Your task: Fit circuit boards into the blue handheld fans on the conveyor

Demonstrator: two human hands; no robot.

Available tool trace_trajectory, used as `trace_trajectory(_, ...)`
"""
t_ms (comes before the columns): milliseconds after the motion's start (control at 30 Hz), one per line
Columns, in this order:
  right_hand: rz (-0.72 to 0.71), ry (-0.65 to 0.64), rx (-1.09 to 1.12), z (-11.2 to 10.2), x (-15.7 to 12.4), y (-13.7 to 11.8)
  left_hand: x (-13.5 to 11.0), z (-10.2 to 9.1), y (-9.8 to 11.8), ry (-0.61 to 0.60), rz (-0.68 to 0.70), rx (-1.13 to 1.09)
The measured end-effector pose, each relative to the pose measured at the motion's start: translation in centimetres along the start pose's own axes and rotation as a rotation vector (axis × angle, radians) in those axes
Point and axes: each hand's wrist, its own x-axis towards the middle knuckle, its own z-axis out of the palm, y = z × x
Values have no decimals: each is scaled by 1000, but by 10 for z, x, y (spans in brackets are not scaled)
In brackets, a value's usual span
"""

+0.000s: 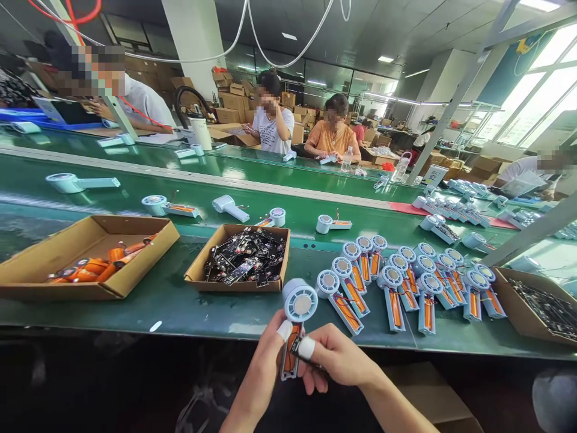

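Note:
My left hand (264, 361) is closed around a light blue handheld fan (300, 302), its round head up and its handle lying open. An orange battery and thin wires show inside the handle. A white cover sits on the left thumb. Between the thumb and fingers of my right hand (338, 355) is a small black circuit board (296, 346), held against the open handle. That thumb wears a white cover too, and the hand hides part of the board. Just beyond, a cardboard tray (238, 288) holds many similar black boards.
Several open fans (392, 276) with orange batteries stand grouped at the right. Another cardboard tray (148, 258) at the left holds orange batteries (94, 267). A box of dark parts (509, 304) sits far right. More fans lie along the green conveyor (279, 192); people sit opposite.

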Motion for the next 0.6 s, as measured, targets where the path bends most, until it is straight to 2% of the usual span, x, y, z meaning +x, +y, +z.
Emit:
trace_trajectory(67,1,96,150,4,4,12,-1,-1,-4,-64,-39,-132)
trace_trajectory(133,-11,196,250,7,6,21,-2,-2,-9,-58,-41,-176)
trace_trajectory(267,-25,319,377,12,8,30,0,-2,-17,17,45,-31)
trace_trajectory(433,-54,455,391,12,3,31,7,-4,-22,55,39,147)
trace_trajectory(500,-93,428,394,11,-1,27,9,-5,-25,142,81,208)
trace_trajectory(600,-127,268,370,9,-10,16,10,-6,-28,235,145,294)
